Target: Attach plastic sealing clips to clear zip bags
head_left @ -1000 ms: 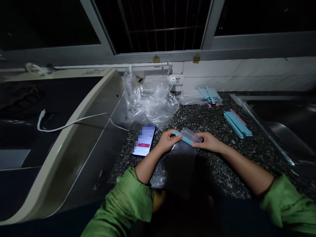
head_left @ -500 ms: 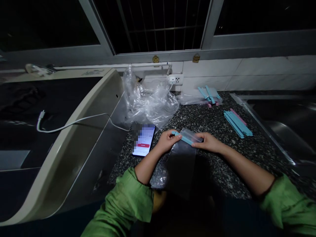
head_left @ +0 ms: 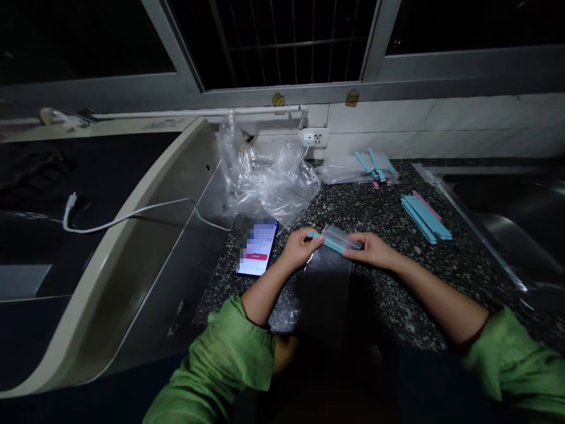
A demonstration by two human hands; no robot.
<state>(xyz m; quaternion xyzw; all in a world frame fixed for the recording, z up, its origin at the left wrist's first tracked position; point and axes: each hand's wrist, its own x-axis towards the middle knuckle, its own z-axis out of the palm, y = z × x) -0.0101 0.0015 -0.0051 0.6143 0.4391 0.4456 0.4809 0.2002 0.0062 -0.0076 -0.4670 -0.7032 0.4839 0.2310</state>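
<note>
Your left hand (head_left: 301, 247) and right hand (head_left: 369, 251), each grip nearly closed, pinch a flat light-blue strip (head_left: 334, 242) near opposite ends against a clear plastic bag (head_left: 324, 282) above the speckled black-and-white stone desk (head_left: 366, 209). A rectangular smartphone (head_left: 261, 241), screen lit, lies near your left hand; a pile of light-blue strips (head_left: 422, 219) lies to the right

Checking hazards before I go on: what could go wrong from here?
The flat pale-blue strip, held between the left hand and the right hand, might slip. The thin clear plastic bag overlaps it and could crease. The lit, dark-edged rectangular phone lies close to the left forearm, which could nudge it.
</note>
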